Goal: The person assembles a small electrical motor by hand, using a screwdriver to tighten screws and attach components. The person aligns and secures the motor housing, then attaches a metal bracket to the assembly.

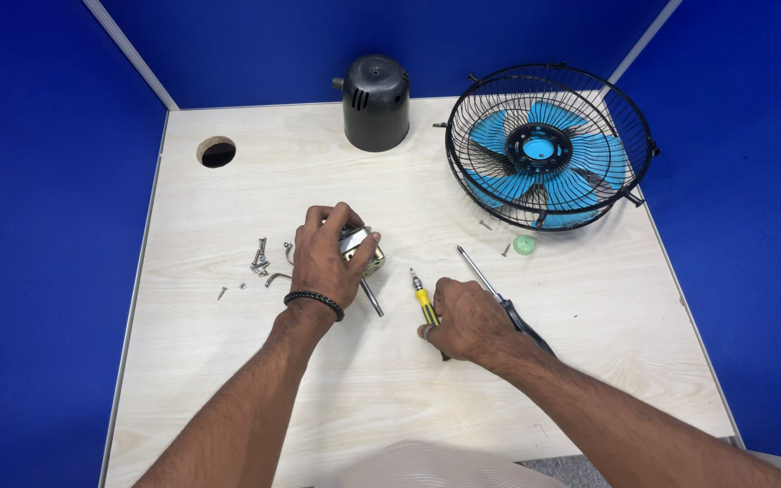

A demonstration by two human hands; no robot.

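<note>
My left hand (325,258) covers the motor (363,250) at mid-table; loose screws (259,258) lie just left of it. My right hand (467,318) rests on two screwdrivers (424,302), blocking the near centre. The fan cage (549,145) fills the far right corner; the black housing (375,102) stands at the far edge. Bare table (228,380) lies open near left, near right, and around the far-left hole (217,152).

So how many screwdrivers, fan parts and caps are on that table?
Screwdrivers: 2, yellow-handled screwdriver, black-handled screwdriver
Fan parts: 3, black wire cage with blue blades, black plastic motor cover, metal motor in left hand
Green round caps: 1
Total: 6
</note>
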